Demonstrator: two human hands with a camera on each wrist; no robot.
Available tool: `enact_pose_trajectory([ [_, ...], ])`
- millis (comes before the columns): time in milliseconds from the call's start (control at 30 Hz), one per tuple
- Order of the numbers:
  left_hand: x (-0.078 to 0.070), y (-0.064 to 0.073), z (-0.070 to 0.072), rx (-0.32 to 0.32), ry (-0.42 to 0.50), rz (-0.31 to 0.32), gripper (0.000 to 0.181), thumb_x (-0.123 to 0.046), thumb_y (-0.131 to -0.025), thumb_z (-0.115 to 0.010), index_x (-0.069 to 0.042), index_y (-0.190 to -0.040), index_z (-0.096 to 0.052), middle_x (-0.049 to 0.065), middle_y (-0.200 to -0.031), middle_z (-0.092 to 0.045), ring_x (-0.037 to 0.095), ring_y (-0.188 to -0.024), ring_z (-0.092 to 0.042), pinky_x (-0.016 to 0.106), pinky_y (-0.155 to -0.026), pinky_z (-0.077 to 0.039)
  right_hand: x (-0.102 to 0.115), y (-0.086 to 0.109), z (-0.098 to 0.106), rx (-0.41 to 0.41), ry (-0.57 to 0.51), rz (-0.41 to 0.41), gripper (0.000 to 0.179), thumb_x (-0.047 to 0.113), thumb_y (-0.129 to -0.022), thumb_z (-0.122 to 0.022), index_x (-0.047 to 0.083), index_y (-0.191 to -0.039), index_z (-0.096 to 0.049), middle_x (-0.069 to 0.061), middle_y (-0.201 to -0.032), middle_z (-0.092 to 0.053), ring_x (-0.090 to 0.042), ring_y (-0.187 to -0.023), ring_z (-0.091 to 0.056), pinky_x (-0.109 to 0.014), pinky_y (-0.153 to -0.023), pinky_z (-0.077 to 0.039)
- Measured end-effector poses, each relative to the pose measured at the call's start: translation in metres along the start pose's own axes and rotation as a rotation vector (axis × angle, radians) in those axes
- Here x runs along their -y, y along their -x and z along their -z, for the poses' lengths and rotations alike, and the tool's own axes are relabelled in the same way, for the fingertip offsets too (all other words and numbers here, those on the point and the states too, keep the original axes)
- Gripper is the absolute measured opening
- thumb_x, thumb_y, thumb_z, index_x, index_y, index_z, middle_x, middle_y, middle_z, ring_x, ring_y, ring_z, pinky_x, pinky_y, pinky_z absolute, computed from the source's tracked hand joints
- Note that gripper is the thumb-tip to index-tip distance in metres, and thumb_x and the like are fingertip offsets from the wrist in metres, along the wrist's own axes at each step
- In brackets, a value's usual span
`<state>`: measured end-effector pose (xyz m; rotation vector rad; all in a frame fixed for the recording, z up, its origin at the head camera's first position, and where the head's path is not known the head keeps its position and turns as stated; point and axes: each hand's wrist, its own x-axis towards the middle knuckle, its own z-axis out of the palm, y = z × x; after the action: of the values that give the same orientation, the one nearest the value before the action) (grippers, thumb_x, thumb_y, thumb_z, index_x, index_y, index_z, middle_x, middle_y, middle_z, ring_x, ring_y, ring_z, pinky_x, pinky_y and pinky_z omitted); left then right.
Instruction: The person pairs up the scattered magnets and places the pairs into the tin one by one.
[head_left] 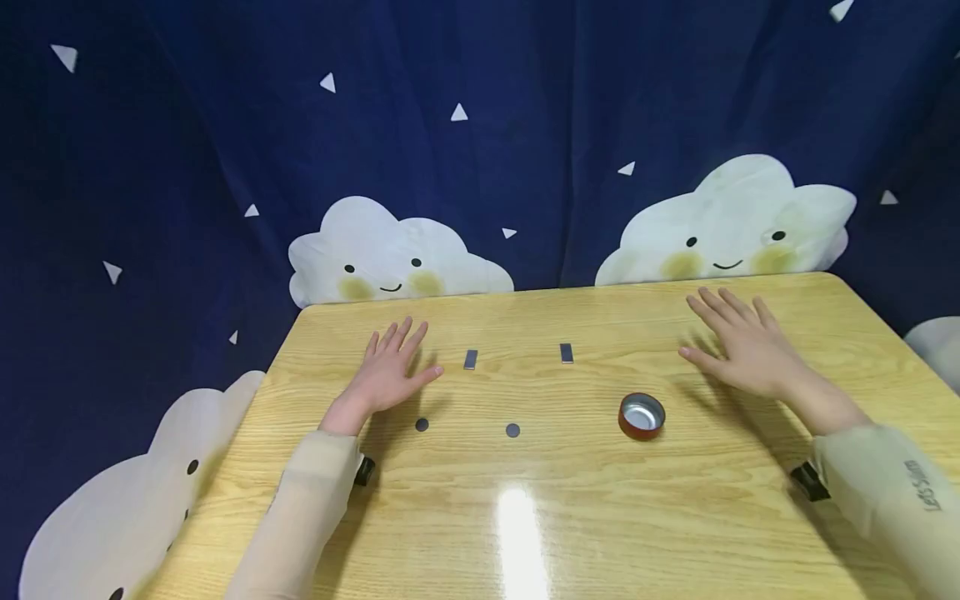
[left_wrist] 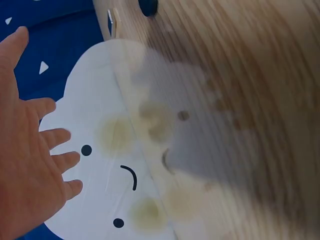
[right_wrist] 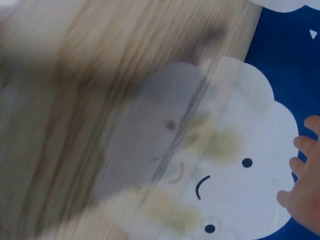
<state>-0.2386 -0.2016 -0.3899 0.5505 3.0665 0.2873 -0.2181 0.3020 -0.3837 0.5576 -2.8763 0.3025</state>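
My left hand [head_left: 386, 375] hovers over the left part of the table with its fingers spread, holding nothing. Nearest to it are a dark round disc [head_left: 422, 425] and a thin dark rectangular piece [head_left: 470, 359]. A second disc [head_left: 513, 430] and a second rectangular piece [head_left: 566, 353] lie farther right. On the right side my right hand [head_left: 750, 354] is also spread above the wood, with nothing in it. Just left of and below that hand stands a small round red tin [head_left: 642, 417], its silvery inside facing up. Both wrist views show stretched fingers [left_wrist: 67, 160] [right_wrist: 300, 167].
The light wooden table [head_left: 450, 517] has rounded back corners and a bright glare near its front. Behind it hangs a dark blue curtain [head_left: 420, 158] with white clouds and triangles. Dark wrist devices [head_left: 810, 482] sit under both sleeves.
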Motion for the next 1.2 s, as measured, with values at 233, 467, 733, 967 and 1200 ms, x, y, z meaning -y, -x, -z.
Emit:
enact_pose_trajectory([
  [233,-0.004,-0.002,-0.005,0.023,0.046,-0.017,0.077,-0.060,-0.088,-0.040,-0.018,-0.147,-0.012,0.010,-0.152,-0.006,0.035,-0.139,-0.003,0.054,-0.109,0.000,0.010,-0.011,-0.004,-0.002,-0.004,0.037,0.078,0.053,-0.085,-0.051,0.012,-0.145,-0.022,-0.014,-0.147,-0.026,-0.032,-0.138,-0.012,-0.052,-0.107,0.011],
  [467,-0.007,-0.006,-0.008,0.047,0.043,-0.027,0.079,-0.062,-0.087,-0.039,-0.019,-0.147,-0.010,0.009,-0.152,-0.006,0.032,-0.139,-0.004,0.051,-0.110,-0.001,0.021,-0.019,-0.007,0.014,-0.011,0.063,0.077,0.054,-0.084,-0.052,0.010,-0.143,-0.027,-0.013,-0.145,-0.033,-0.035,-0.134,-0.023,-0.051,-0.108,0.007],
  [733,-0.009,-0.009,-0.012,0.054,0.067,-0.051,0.083,-0.062,-0.085,-0.043,-0.013,-0.146,-0.016,0.012,-0.150,-0.017,0.035,-0.135,-0.022,0.050,-0.109,-0.015,0.033,-0.029,-0.010,0.042,-0.018,0.081,0.074,0.054,-0.085,-0.052,0.008,-0.140,-0.033,-0.013,-0.143,-0.034,-0.036,-0.133,-0.024,-0.055,-0.108,0.002],
  [967,-0.014,-0.012,-0.014,0.070,0.096,-0.054,0.081,-0.053,-0.085,-0.051,-0.012,-0.146,-0.018,0.012,-0.149,-0.023,0.032,-0.135,-0.024,0.047,-0.109,-0.018,0.039,-0.035,-0.014,0.047,-0.013,0.090,0.072,0.053,-0.084,-0.052,0.010,-0.139,-0.036,-0.012,-0.143,-0.035,-0.035,-0.134,-0.024,-0.057,-0.107,-0.002],
  [1200,-0.017,-0.015,-0.017,0.091,0.124,-0.037,0.079,-0.050,-0.086,-0.053,-0.010,-0.145,-0.019,0.014,-0.147,-0.027,0.034,-0.132,-0.029,0.048,-0.106,-0.024,0.046,-0.043,-0.018,0.034,-0.015,0.105,0.068,0.048,-0.084,-0.057,0.008,-0.136,-0.040,-0.016,-0.138,-0.041,-0.035,-0.130,-0.030,-0.057,-0.105,-0.011],
])
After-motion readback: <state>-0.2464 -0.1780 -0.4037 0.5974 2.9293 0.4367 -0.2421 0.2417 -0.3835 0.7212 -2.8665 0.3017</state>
